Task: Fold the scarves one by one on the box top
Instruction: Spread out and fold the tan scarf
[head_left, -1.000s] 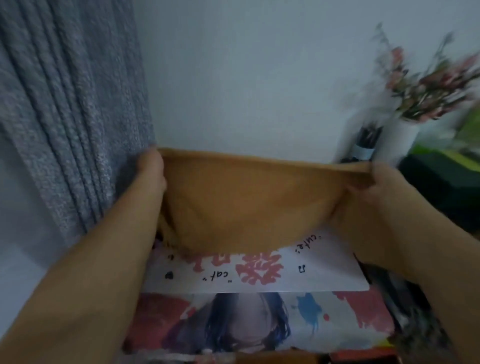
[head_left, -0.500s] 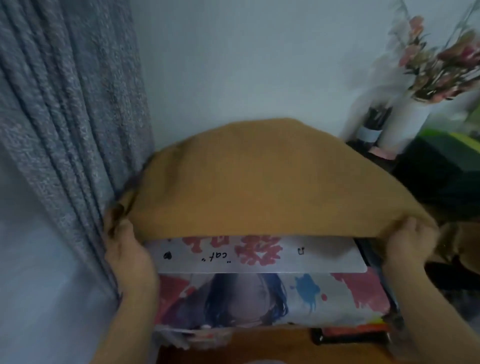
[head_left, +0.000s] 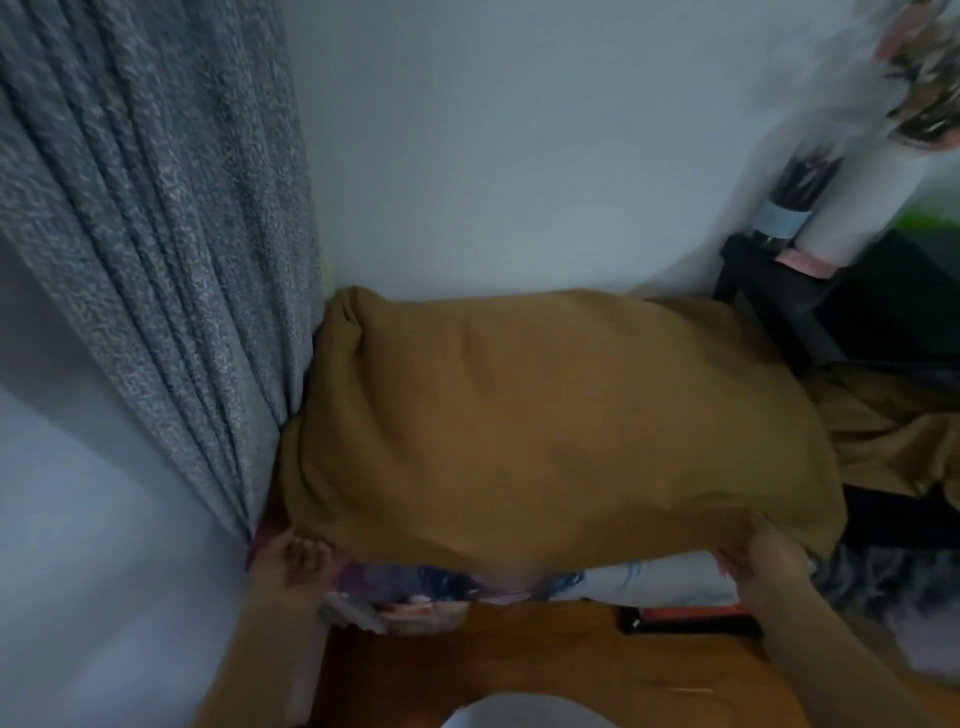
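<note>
Mustard-brown fabric covers nearly the whole box top: the scarf (head_left: 561, 415) lies spread across it, its far edge against the wall (head_left: 519, 130) and its near edge just short of the box's front edge. Your left hand (head_left: 288, 564) sits at the scarf's near left corner, fingers curled at the hem beside the grey curtain (head_left: 145, 234); whether they actually pinch the cloth you cannot tell from this blurred view. Your right hand (head_left: 766, 564) is at the near right corner, with its thumb on top of the hem and the fingers tucked beneath, pinching the scarf there.

Only a narrow strip of the box (head_left: 649, 579) shows along its front edge, printed with a picture in blue, pink and white (the print is too smeared to read). The scarf's left side bunches up where it meets the curtain, and its far left corner is rolled into a soft lump against the wall.

More brown cloth (head_left: 893, 441) lies crumpled past the box's right edge, touching the scarf's right side. Farther back on the right, a white vase (head_left: 852, 208) stands on a dark stand (head_left: 769, 291), with blurred flowers (head_left: 930, 78) above it. A wooden surface (head_left: 519, 654) lies below the box's front edge.
</note>
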